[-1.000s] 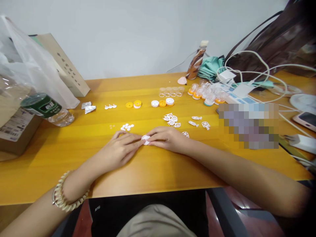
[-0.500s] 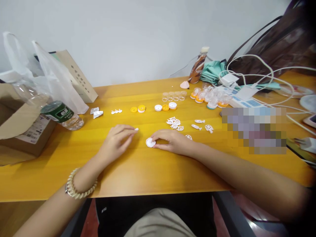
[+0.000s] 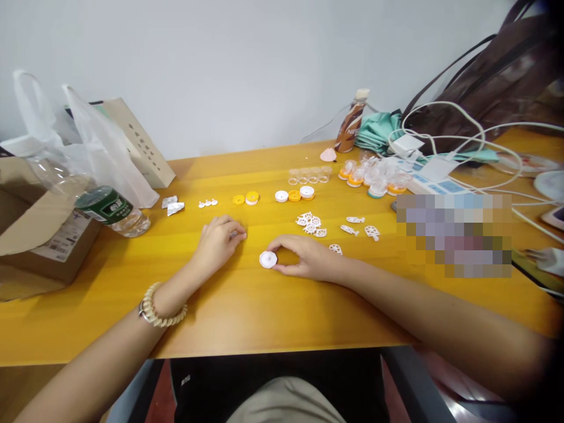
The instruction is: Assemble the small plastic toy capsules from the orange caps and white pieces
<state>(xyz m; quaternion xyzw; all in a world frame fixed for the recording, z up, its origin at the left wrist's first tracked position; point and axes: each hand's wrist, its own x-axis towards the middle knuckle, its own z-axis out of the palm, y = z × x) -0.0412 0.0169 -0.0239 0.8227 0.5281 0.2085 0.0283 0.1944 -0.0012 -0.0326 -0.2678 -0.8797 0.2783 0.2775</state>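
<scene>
My right hand (image 3: 304, 256) rests on the yellow table (image 3: 264, 305), thumb and fingers around a small white round disc (image 3: 268, 259) lying flat. My left hand (image 3: 218, 241) is to the left, apart from the disc, fingers curled down over a spot where small white pieces lay; a tiny white piece shows at its fingertips (image 3: 241, 234). A beaded bracelet (image 3: 161, 305) circles my left wrist. Behind my right hand lie white cut-out gear-like pieces (image 3: 311, 222).
A row of white and yellow caps (image 3: 291, 194) and clear cups (image 3: 308, 174) sits further back. A water bottle (image 3: 112, 210), plastic bag and cardboard box (image 3: 39, 235) stand left. Cables, a power strip (image 3: 434, 176), a brown bag and a drink bottle (image 3: 350, 120) crowd the right.
My hands were together on the white disc; the left hand has pulled away to the left and back, closing over the small white pieces. The right hand keeps the disc.
</scene>
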